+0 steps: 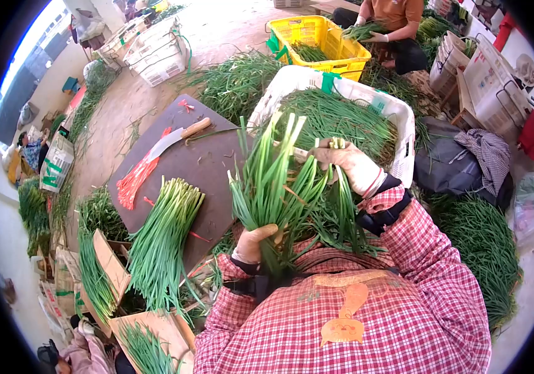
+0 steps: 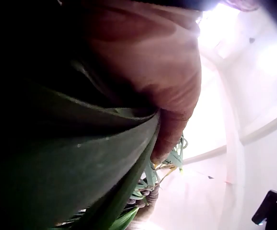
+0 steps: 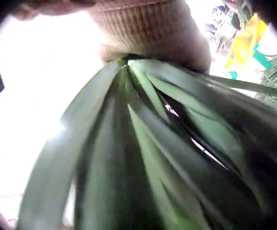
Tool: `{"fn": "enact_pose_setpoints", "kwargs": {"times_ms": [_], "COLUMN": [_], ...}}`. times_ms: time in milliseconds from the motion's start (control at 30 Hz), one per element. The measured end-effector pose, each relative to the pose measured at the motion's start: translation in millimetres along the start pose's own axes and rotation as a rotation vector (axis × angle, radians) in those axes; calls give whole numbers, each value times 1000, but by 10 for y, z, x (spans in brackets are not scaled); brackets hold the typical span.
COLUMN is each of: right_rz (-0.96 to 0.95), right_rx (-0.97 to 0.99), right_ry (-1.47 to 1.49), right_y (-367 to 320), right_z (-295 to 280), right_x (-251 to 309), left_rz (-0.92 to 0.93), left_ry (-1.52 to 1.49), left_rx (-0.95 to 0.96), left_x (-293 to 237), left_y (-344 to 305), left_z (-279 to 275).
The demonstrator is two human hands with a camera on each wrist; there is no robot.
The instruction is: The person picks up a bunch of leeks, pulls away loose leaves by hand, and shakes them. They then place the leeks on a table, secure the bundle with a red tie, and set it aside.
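Note:
A bunch of long green stalks (image 1: 267, 187) with pale ends upward is gripped low down by the gloved left hand (image 1: 256, 243). The gloved right hand (image 1: 349, 163) pinches a smaller bundle (image 1: 343, 202), its pale ends poking above the fingers and its leaves hanging down. In the left wrist view, the left hand (image 2: 153, 62) curls round broad leaves (image 2: 105, 158). Leaves (image 3: 143, 143) spread below the right hand (image 3: 153, 33) in the right wrist view; its fingertips are hidden there.
On the dark board (image 1: 155, 134) lie a knife (image 1: 176, 138), red ties (image 1: 136, 181) and a pile of stalks (image 1: 167, 230). Behind the hands stands a white crate (image 1: 407, 137) of greens, with a yellow crate (image 1: 348, 65) beyond. A seated person (image 1: 398, 28) is at the back right.

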State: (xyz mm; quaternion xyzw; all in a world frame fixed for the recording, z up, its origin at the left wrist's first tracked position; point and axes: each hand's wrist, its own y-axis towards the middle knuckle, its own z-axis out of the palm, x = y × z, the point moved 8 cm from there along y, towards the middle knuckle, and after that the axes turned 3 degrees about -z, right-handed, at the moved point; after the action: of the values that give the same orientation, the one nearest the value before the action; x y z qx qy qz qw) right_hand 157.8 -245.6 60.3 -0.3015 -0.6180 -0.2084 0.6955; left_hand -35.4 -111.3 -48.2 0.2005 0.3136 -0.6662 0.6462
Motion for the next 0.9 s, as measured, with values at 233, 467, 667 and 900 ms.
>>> {"fn": "enact_pose_setpoints", "kwargs": {"times_ms": [233, 467, 667, 900], "right_rz": [-228, -503, -22, -116], "right_rx": [-345, -29, 61, -54], "right_ry": [548, 537, 437, 242], "right_y": [-235, -503, -184, 56], "right_z": [-1116, -980, -429, 92], "right_x": [176, 723, 69, -33], "left_rz": [-6, 73, 32, -21], "left_ry": [56, 215, 271, 292], "left_rx": [-286, -259, -206, -149], "left_x": [-63, -124, -67, 85], "left_y": [-164, -97, -103, -101], "left_z": [-482, -448, -245, -112]}}
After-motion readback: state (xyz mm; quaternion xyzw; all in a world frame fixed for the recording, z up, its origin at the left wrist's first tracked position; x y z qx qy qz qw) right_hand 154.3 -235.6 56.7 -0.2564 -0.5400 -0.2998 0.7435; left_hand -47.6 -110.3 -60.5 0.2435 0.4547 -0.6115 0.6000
